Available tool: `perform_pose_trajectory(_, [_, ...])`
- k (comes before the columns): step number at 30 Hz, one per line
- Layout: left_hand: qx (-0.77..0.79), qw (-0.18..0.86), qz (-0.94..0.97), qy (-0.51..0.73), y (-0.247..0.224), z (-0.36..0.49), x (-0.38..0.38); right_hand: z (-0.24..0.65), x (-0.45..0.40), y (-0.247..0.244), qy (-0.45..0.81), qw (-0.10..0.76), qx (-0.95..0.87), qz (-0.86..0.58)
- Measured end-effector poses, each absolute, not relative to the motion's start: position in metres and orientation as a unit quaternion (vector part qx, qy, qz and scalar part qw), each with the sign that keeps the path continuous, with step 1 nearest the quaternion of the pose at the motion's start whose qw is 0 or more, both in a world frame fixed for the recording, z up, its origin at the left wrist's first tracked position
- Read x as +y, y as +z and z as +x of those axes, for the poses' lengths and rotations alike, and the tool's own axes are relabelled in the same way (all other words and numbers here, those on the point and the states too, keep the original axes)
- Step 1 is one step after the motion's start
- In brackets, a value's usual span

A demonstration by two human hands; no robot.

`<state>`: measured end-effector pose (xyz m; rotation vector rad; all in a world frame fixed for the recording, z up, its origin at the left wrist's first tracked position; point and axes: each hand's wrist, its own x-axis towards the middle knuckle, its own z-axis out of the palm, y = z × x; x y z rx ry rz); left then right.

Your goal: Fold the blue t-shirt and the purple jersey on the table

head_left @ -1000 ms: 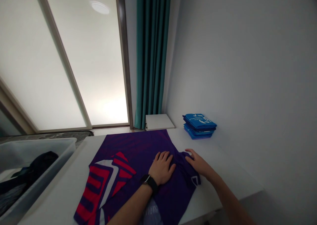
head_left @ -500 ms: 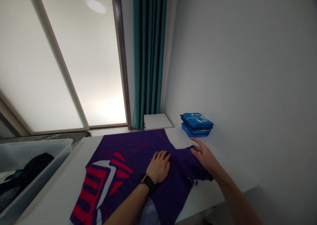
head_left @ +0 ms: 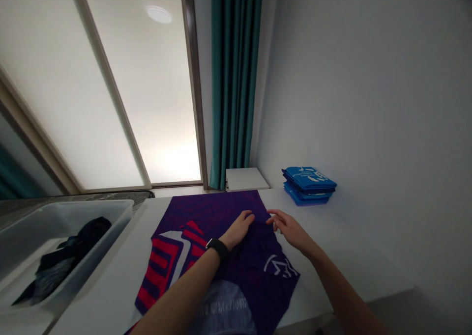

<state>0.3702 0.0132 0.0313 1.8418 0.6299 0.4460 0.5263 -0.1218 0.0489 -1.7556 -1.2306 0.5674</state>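
Observation:
A purple shirt [head_left: 214, 207] with a red and white pattern lies spread on the white table [head_left: 99, 271]. Its right side is folded inward, and white lettering shows on that folded part. My left hand [head_left: 239, 229], a dark watch on the wrist, rests on the upper middle of the shirt with its fingers bent and slightly apart. At the shirt's upper right edge is my right hand [head_left: 291, 231]; its index finger is stretched out, apart from the others, and touches or nearly touches the cloth. A pale grey patch [head_left: 224, 305] of the shirt shows near me, partly behind my left forearm.
A stack of folded blue cloth or bags [head_left: 309, 185] stands at the back right by the wall. To the left is a clear plastic bin [head_left: 121, 222] with dark clothes [head_left: 73, 251] inside. Behind the table are a small white cabinet [head_left: 247, 179] and a green curtain [head_left: 236, 89].
The right sleeve, earlier sticking out under my right hand, now lies folded in over the shirt. Both hands have come closer together. The view has swung a little left.

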Motion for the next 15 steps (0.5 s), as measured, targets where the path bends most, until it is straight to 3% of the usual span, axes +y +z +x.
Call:
perform_pose_trajectory(6, [0.246, 0.464, 0.838, 0.149, 0.031, 0.356, 0.012, 0.540, -0.116, 0.020, 0.090, 0.370, -0.553, -0.741])
perform_pose_trajectory(11, [0.209, 0.497, 0.812, 0.225, 0.024, 0.361, 0.017, 0.529, -0.104, 0.006, 0.069, 0.292, -0.590, -0.750])
perform_pose_trajectory(15, [0.241, 0.515, 0.790, 0.229, 0.021, 0.364, 0.033, 0.525, -0.097, 0.005, -0.017, 0.182, -0.594, -0.783])
